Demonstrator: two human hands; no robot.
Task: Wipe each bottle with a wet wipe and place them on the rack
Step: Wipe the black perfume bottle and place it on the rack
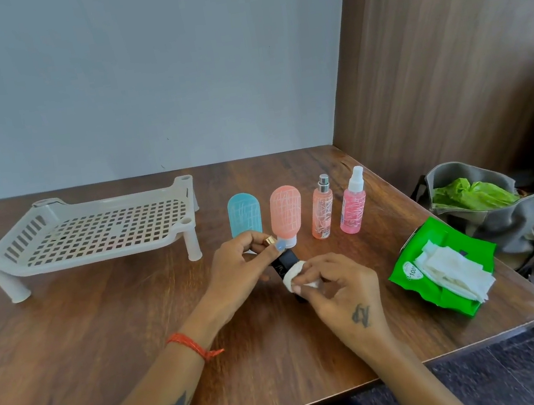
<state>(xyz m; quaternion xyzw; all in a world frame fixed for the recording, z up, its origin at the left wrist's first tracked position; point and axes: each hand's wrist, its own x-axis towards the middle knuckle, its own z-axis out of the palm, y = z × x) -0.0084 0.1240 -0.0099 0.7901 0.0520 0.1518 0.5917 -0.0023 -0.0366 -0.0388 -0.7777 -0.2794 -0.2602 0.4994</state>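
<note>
Black slim bottle with a gold cap (285, 263) sits at frame centre, lifted off the brown wooden table (104, 330) and held between both hands. Left hand (238, 272) pinches the cap end, fingers curled round it. Right hand (333, 286) pinches a folded white wet wipe (296, 279) against the lower body of the bottle. Long axis runs diagonal, cap toward upper left, base toward lower right, partly hidden under the wipe.

Head view only. White perforated plastic rack on short legs (90, 232) stands in the left-middle of the frame, nothing on it. It lies up-left of the held bottle, on the left hand's side, so that hand looks nearer for the placing.

Behind the hands, a row stands upright: blue rounded squeeze bottle (244, 214), coral rounded squeeze bottle (286, 213), clear peach spray bottle with a silver cap (322, 209), pink spray bottle with a white nozzle (352, 203). All four unracked, probably unwiped.

Green wet-wipe pack (407, 268) lies open at right with white sheets spilling out; grey bag holding green plastic (487, 204) just beyond the table edge.

Judged early: first bottle mid-wipe.
</note>
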